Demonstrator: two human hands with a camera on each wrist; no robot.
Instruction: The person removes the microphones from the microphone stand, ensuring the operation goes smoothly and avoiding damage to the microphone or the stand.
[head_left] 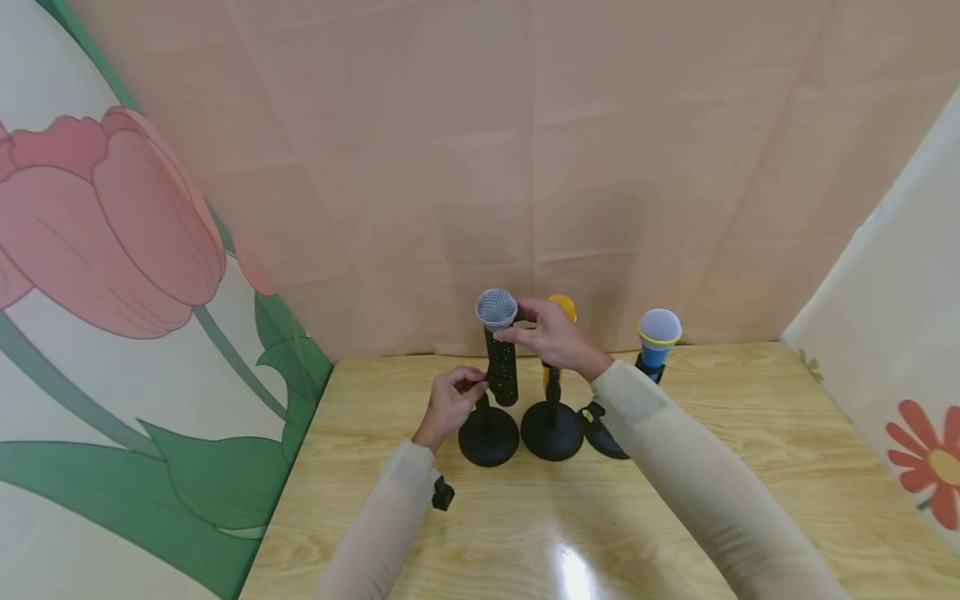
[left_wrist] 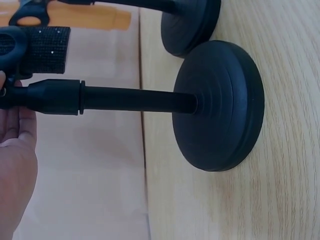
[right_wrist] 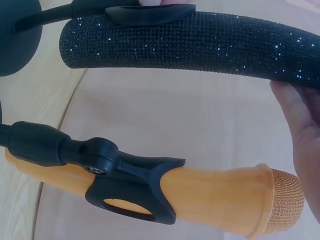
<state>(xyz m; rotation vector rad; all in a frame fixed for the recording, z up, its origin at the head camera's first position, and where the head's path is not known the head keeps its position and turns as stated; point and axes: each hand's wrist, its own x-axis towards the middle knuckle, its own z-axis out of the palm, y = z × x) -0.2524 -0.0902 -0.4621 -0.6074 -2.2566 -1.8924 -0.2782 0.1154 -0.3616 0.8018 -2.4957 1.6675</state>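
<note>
A black, glittery microphone (head_left: 502, 367) with a silver mesh head leans in the clip (right_wrist: 150, 15) of a black desk microphone stand (left_wrist: 135, 99). My right hand (head_left: 551, 333) grips this microphone just under its head. At the top of the stand's pole, by the clip joint, my left hand (head_left: 452, 402) pinches the stand between thumb and fingers. The stand's round base (head_left: 488, 437) rests flat on the table. In the right wrist view, the microphone's head is out of frame. An orange microphone (right_wrist: 215, 195) sits in its own clip beside it, partly behind my right hand in the head view.
Right of the held microphone, a second stand base (head_left: 552, 431) carries the orange one. Farther right, a blue microphone (head_left: 660, 333) with a white head stands on a third stand, partly covered by my right sleeve. A pink cloth (head_left: 390, 208) hangs behind the wooden table (head_left: 360, 467).
</note>
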